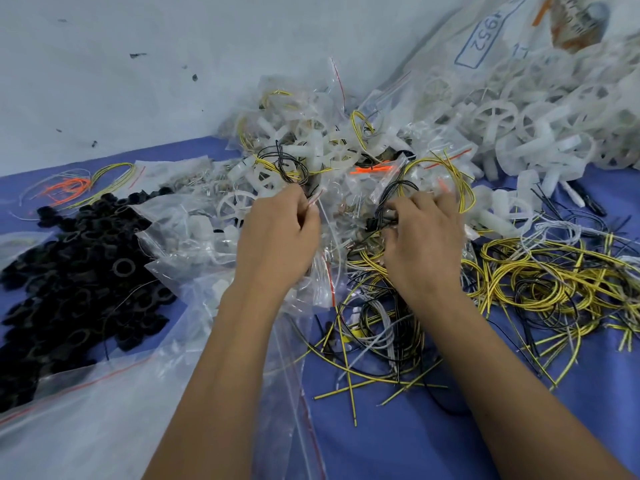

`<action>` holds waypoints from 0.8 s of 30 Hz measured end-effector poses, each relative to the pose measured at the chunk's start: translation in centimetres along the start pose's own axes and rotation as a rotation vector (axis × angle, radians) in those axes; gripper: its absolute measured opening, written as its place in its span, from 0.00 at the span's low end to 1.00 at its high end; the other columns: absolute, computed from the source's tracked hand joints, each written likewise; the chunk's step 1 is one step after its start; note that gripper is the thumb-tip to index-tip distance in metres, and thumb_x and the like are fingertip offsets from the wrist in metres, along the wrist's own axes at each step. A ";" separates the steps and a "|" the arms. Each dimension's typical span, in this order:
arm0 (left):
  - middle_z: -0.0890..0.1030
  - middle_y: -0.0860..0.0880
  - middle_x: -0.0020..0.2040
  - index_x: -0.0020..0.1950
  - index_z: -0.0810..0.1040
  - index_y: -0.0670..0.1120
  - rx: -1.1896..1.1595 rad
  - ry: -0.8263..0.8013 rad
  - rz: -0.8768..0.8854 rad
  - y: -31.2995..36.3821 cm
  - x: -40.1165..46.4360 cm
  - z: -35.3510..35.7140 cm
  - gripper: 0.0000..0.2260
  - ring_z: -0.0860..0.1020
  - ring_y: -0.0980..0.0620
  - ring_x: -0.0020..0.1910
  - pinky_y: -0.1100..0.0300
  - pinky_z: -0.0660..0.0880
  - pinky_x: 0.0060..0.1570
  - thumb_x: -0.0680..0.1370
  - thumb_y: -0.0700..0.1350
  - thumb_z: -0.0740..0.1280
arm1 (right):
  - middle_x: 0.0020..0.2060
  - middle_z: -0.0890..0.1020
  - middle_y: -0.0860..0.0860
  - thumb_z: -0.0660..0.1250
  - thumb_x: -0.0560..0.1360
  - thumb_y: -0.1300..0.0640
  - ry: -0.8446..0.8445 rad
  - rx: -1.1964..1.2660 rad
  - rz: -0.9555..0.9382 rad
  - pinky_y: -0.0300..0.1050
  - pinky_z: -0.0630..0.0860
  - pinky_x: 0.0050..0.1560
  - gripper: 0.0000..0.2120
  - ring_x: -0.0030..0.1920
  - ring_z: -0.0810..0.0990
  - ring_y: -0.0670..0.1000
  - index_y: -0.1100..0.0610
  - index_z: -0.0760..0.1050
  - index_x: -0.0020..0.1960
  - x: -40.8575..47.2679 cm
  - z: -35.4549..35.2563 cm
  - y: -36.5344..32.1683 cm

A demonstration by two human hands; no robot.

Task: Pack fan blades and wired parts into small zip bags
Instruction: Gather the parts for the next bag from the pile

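My left hand pinches the red-striped mouth of a small clear zip bag at the centre of the table. To its right, my right hand grips a black wired part and holds it at the bag's opening. Behind both hands lies a heap of filled small bags holding white fan blades and yellow and black wires. Loose white fan blades pile up at the back right.
A tangle of loose yellow-black wires covers the blue table at the right. Black ring parts heap at the left, partly in a large clear bag. A big printed sack leans at the back right against the white wall.
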State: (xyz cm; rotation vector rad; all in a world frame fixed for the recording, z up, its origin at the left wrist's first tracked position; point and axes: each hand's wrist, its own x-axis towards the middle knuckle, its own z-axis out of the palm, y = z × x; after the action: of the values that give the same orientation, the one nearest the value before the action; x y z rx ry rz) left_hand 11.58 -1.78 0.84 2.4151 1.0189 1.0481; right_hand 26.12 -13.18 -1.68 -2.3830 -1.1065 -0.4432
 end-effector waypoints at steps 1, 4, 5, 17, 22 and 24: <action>0.78 0.48 0.34 0.40 0.72 0.47 0.022 -0.011 0.006 0.1 0.0 -0.1 0.10 0.76 0.45 0.36 0.45 0.76 0.40 0.80 0.46 0.64 | 0.52 0.83 0.54 0.69 0.76 0.60 0.007 0.004 0.002 0.58 0.67 0.70 0.10 0.69 0.67 0.63 0.54 0.82 0.56 -0.1 -0.2 0.0; 0.78 0.49 0.34 0.41 0.73 0.47 0.069 -0.012 0.031 0.8 -0.3 0.0 0.09 0.77 0.46 0.37 0.46 0.76 0.40 0.80 0.48 0.65 | 0.46 0.84 0.54 0.72 0.74 0.59 0.027 0.059 0.018 0.59 0.67 0.70 0.07 0.71 0.67 0.65 0.53 0.85 0.51 -0.1 -0.6 0.1; 0.78 0.50 0.34 0.42 0.74 0.47 0.057 -0.001 0.028 1.0 -0.3 0.1 0.08 0.77 0.46 0.37 0.47 0.76 0.40 0.79 0.47 0.66 | 0.46 0.84 0.54 0.73 0.74 0.58 0.023 0.090 0.008 0.59 0.67 0.70 0.07 0.69 0.69 0.65 0.53 0.85 0.51 -0.1 -0.7 0.1; 0.81 0.47 0.34 0.38 0.75 0.52 -0.339 0.068 -0.239 0.5 0.8 -0.7 0.06 0.81 0.44 0.33 0.46 0.81 0.37 0.74 0.45 0.69 | 0.37 0.80 0.55 0.64 0.84 0.53 0.338 0.897 0.026 0.51 0.72 0.36 0.13 0.37 0.75 0.55 0.60 0.82 0.48 0.2 -0.4 -0.5; 0.81 0.46 0.33 0.37 0.74 0.51 -0.354 0.077 -0.261 0.6 0.7 -1.0 0.08 0.81 0.41 0.32 0.43 0.80 0.34 0.74 0.44 0.69 | 0.35 0.80 0.51 0.61 0.84 0.59 -0.111 1.818 0.270 0.36 0.71 0.32 0.12 0.32 0.72 0.45 0.61 0.82 0.50 0.2 -1.4 -1.7; 0.81 0.46 0.33 0.37 0.74 0.51 -0.370 0.082 -0.280 0.8 0.7 -1.1 0.07 0.81 0.41 0.32 0.44 0.80 0.34 0.74 0.43 0.68 | 0.36 0.80 0.52 0.61 0.84 0.59 -0.206 1.841 0.294 0.34 0.70 0.31 0.12 0.31 0.72 0.44 0.62 0.81 0.48 0.1 -1.3 -1.8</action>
State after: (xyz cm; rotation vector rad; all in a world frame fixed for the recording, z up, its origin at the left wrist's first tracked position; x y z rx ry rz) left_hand 11.54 -1.81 2.33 1.8900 1.0462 1.1268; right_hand 24.64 -12.82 -0.02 -0.8378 -0.5927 0.7059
